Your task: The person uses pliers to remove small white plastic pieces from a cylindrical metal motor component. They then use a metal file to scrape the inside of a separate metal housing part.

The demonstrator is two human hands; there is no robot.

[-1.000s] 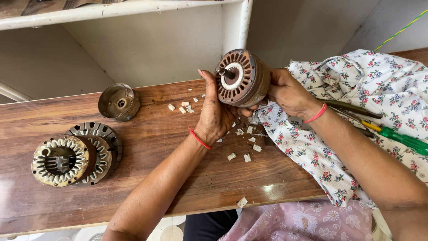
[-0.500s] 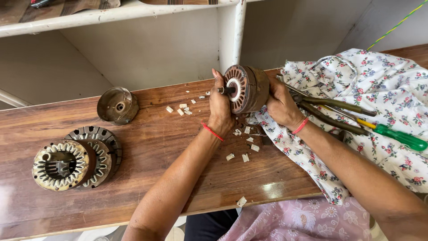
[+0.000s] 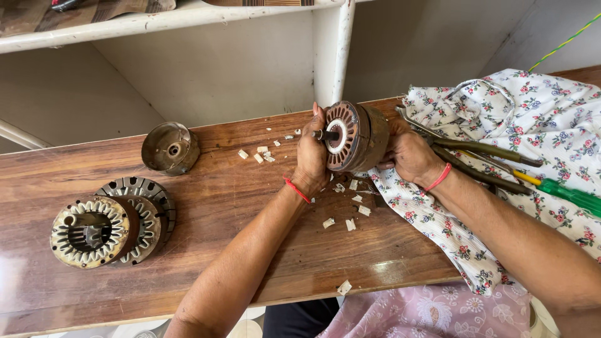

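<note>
Head view: both hands hold a round brown motor [image 3: 355, 134] on its edge, over the far edge of the wooden bench [image 3: 206, 206], near its right end. The left hand [image 3: 311, 156] wraps its fingers around the near face, thumb up by the short shaft that sticks out of the white centre ring. The right hand [image 3: 407, 153] cups the back of the motor, fingers curled behind it and mostly hidden. Each wrist wears a red thread.

Below the motor, small white chips [image 3: 350, 209] lie scattered on the bench, with more near the far edge. A flowered cloth [image 3: 501, 125] covers the right end, and pliers [image 3: 482, 166] and a green-handled screwdriver [image 3: 566, 194] lie on it. Toward the left end sit a metal cap [image 3: 169, 148] and two stacked stators [image 3: 109, 228].
</note>
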